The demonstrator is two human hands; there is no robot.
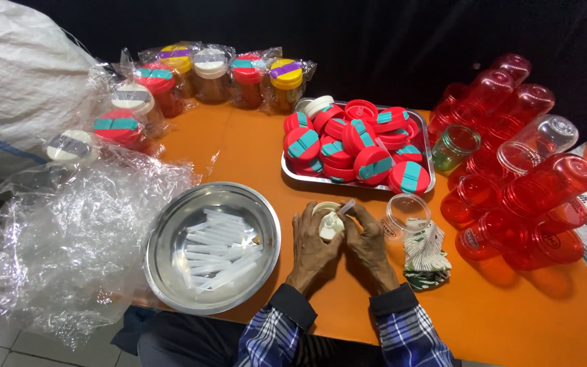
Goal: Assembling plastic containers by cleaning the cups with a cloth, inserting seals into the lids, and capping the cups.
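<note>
Between both hands, left hand (312, 239) and right hand (367, 238) fingers closed around a half-hidden cream lid (331, 223) with a clear tab (346, 206).

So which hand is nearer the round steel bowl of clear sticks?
Left. The left hand is just right of the bowl, close to its rim; the right hand is farther right, beyond the left.

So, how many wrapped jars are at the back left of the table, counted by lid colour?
Yellow lids: 2
White lids: 3
Red lids: 3
Total: 8 wrapped jars
</note>
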